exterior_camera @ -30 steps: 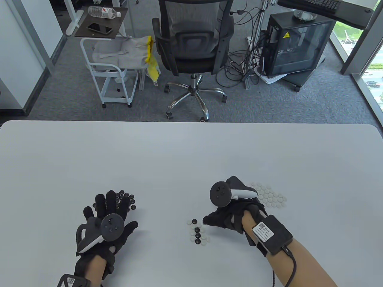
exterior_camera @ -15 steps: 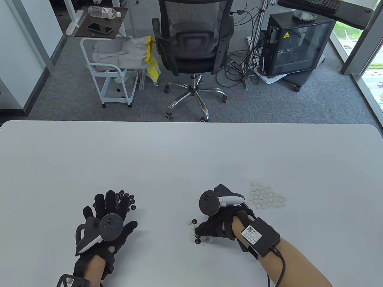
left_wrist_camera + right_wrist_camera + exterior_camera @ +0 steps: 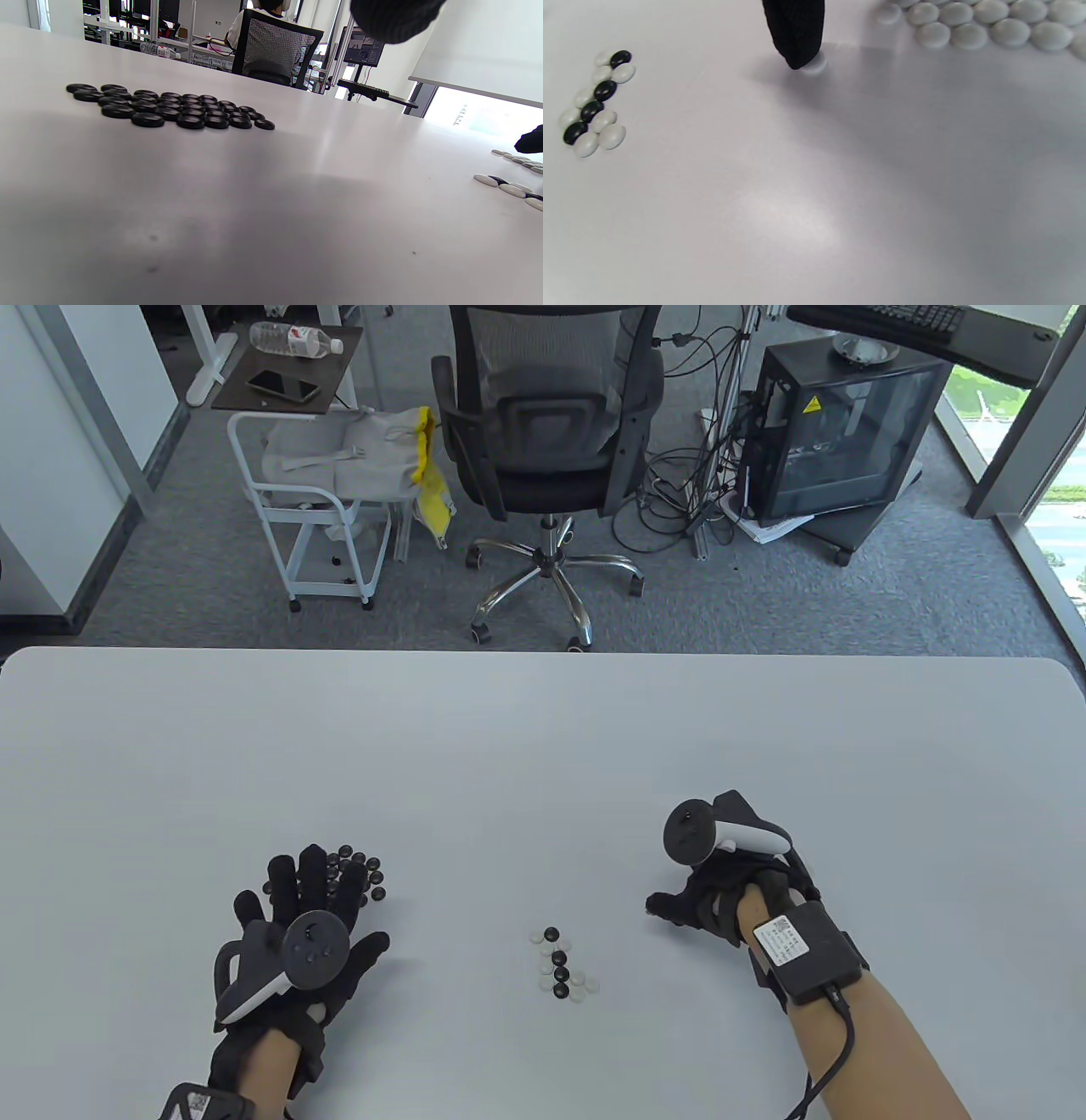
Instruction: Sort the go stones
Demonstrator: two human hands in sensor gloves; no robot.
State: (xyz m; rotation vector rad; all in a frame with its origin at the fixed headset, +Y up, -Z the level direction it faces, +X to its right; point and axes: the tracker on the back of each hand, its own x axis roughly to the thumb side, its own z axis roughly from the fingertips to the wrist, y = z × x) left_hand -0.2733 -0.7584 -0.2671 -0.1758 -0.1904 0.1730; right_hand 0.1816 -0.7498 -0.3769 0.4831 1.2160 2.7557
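One white stone [image 3: 814, 63] now sits under the right hand [image 3: 713, 891] fingertip, slid from the mixed cluster [image 3: 560, 963] near the table's front edge toward the white pile [image 3: 984, 25]; left hand [image 3: 297, 916] flat, fingers straight, holding nothing, so approx. ten left to sort.

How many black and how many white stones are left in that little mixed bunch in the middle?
Black stones: 4
White stones: 8
Total: 12
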